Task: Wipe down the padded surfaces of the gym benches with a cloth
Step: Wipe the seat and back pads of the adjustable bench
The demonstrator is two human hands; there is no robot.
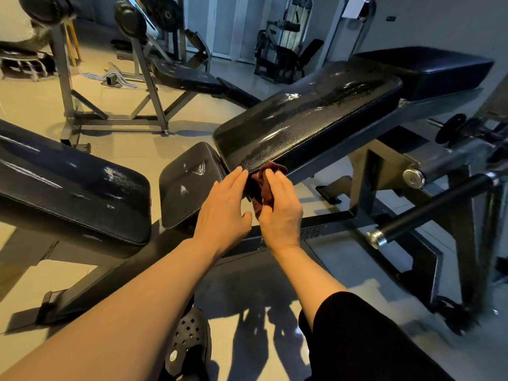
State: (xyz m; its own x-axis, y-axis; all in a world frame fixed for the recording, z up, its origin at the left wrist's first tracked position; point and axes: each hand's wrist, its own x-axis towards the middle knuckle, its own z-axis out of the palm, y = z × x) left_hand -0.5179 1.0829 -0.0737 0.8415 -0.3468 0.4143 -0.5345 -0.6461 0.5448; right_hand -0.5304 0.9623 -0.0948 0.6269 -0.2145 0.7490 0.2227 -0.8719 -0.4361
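At the frame's centre, the right hand (280, 207) grips a bunched dark red cloth (262, 185) against the lower edge of the inclined back pad (308, 119), whose long axis rises toward the upper right. The left hand (222, 207), fingers straight and together, touches the same pad edge just beside the small seat pad (189, 182).

- Your left hand (222, 207) and right hand (280, 207) sit side by side at the near end of the back pad (308, 119), the cloth (264, 185) between them
- The seat pad (189, 182) lies just left of your hands, below that back pad
- Another bench pad (74, 185) lies further left
- A flat pad (423, 67) lies behind the back pad
- A rack bench (189, 78) stands far behind on the left
- Your shoe (189, 345) is on the floor (33, 100) beneath your arms
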